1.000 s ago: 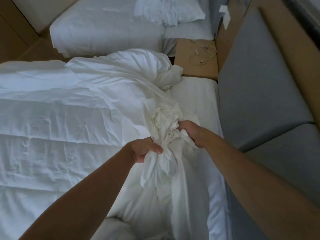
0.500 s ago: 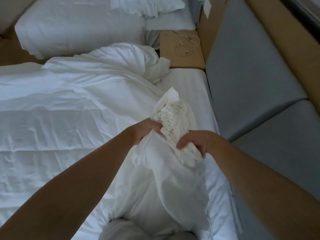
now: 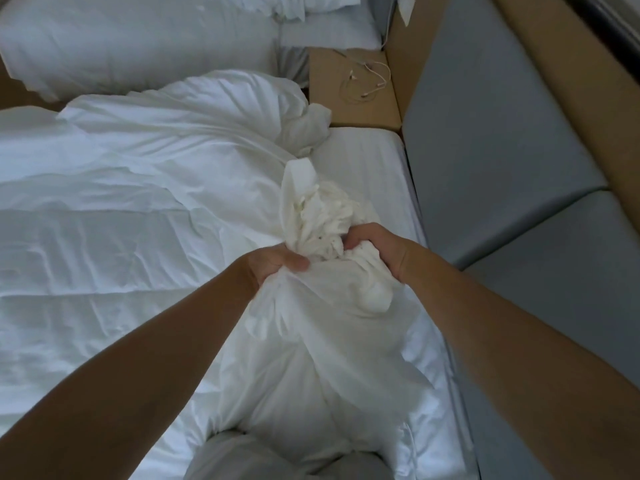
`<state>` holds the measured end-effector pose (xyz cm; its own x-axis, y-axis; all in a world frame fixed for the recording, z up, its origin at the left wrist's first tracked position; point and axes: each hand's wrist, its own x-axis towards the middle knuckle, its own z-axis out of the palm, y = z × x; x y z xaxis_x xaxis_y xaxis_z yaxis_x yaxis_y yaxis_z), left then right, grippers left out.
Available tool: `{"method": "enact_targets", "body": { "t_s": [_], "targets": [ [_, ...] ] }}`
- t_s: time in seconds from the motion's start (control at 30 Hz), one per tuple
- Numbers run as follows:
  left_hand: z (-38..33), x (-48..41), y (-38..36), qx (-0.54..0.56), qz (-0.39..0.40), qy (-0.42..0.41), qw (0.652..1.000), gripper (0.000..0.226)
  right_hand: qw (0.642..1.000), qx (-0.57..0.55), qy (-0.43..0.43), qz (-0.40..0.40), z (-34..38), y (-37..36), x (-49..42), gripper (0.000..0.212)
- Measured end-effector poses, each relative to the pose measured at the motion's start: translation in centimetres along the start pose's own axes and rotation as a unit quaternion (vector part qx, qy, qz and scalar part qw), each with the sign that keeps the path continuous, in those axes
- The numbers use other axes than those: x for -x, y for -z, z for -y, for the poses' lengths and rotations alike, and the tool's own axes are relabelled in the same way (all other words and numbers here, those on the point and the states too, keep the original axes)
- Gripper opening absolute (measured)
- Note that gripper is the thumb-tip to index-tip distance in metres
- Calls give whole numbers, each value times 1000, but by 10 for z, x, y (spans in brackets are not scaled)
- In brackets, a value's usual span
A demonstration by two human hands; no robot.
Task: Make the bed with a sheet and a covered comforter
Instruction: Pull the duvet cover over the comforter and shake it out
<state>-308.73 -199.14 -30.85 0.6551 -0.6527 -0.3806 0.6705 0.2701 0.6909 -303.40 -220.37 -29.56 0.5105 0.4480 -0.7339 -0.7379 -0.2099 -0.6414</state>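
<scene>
A white duvet cover [image 3: 311, 341] hangs bunched in front of me over the near bed. My left hand [image 3: 273, 268] grips its gathered fabric from the left. My right hand [image 3: 377, 247] grips the same bunch from the right, with a crumpled cream wad [image 3: 322, 216] sticking up between the two hands. The white comforter [image 3: 121, 220] lies spread and rumpled across the bed on the left. A striped sheet [image 3: 367, 168] shows on the mattress by the headboard side.
A grey padded headboard [image 3: 491, 133] runs along the right. A wooden nightstand [image 3: 332, 102] with a coiled earphone cable [image 3: 367, 81] stands between the beds. A second bed [image 3: 138, 39] with white pillows lies beyond. My grey-clad legs [image 3: 287, 459] are at the bottom edge.
Both hands kept hold of the bunched cover and gathered it closer together; the wad rose between them, and the view shifted so the far bed slid up and out.
</scene>
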Motion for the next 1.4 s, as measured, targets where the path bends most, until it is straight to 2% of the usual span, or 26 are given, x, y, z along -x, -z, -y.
{"method": "enact_targets", "body": {
  "t_s": [0.03,0.07,0.1,0.13,0.23,0.3,0.37,0.43,0.5,0.57,0.63,0.67,0.77,0.83,0.9,0.97,1.0,1.03,1.07,1.17,1.23,1.33,1.4],
  "targets": [
    [-4,0,1,7,-32,-34,999,23,1000,-6,-7,17,-2,-1,1,33],
    [-8,-2,6,6,-82,-64,995,20,999,-9,-17,28,-4,-2,1,29],
    [-13,-5,10,-2,-113,-80,990,31,999,-14,-24,41,-5,-4,1,28],
    [-15,-8,16,-8,-108,-83,991,35,998,-15,-28,57,-6,-6,3,27],
    [-14,-13,25,-36,-105,-87,990,35,993,7,-50,108,-5,-5,3,24],
    [-15,-13,23,-52,-119,-61,990,35,991,49,-58,111,-1,-4,4,27],
    [-16,-8,19,-46,-103,-21,993,41,994,50,-41,84,0,0,1,41],
    [-17,-3,9,-67,-68,65,993,57,998,22,0,53,1,1,-2,36],
    [-13,-2,2,-93,-17,132,987,76,999,6,21,27,1,1,-6,42],
    [-9,-9,-3,-81,-21,145,986,69,999,-1,31,9,1,1,-10,48],
    [-6,-15,-8,-50,-68,126,988,43,999,3,49,-18,4,0,-12,43],
    [-6,-16,-12,-35,-86,122,988,37,998,4,56,-27,5,1,-13,42],
    [-9,-20,-12,32,-91,95,991,43,999,-5,47,-25,8,6,-15,51],
    [-13,-10,-6,32,-120,14,992,30,1000,-11,18,-11,10,12,-12,47],
    [-18,6,9,95,-145,-49,984,35,999,-26,-3,21,12,16,-7,41],
    [-15,7,25,45,-173,-108,978,21,997,-22,-15,72,13,20,-3,55],
    [-17,-2,26,68,-169,-122,976,17,995,-11,-27,94,13,21,-3,62],
    [-17,-6,30,96,-147,-111,978,35,992,5,-42,116,13,20,-2,66],
    [-14,-3,32,86,-90,-102,987,48,989,29,-48,140,12,21,-3,67],
    [-12,2,33,30,-61,-33,997,65,981,71,-35,178,10,14,-7,50],
    [-11,5,30,-2,-37,50,998,68,990,48,-8,132,4,11,-15,35],
    [-5,-1,28,-72,59,138,986,66,996,19,29,82,-5,0,-23,48],
    [0,-6,24,-71,85,144,983,65,998,3,45,43,-9,-5,-25,54]
  ]
}}
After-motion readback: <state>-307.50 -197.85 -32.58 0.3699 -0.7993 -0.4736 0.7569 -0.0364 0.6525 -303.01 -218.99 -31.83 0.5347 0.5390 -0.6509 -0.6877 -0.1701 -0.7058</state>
